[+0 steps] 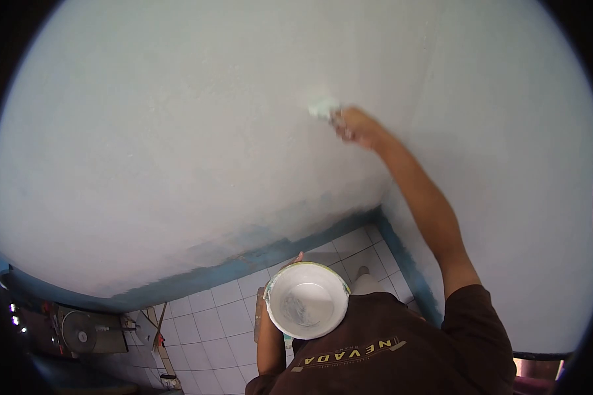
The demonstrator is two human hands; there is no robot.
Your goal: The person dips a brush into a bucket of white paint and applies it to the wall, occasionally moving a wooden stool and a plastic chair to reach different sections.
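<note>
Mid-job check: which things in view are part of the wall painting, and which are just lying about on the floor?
In use:
- right hand pressing a paint-soaked pad to the wall
- left hand, mostly hidden, holding the paint bucket

Lying about:
- fan and cluttered gear at the lower left
- sticks on the tiled floor

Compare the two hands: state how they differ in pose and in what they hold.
The right hand is stretched up to the wall, pressing a pale brush or pad against it; the left hand stays low near the chest, mostly hidden behind the white paint bucket it supports. Both hands are occupied.
</note>
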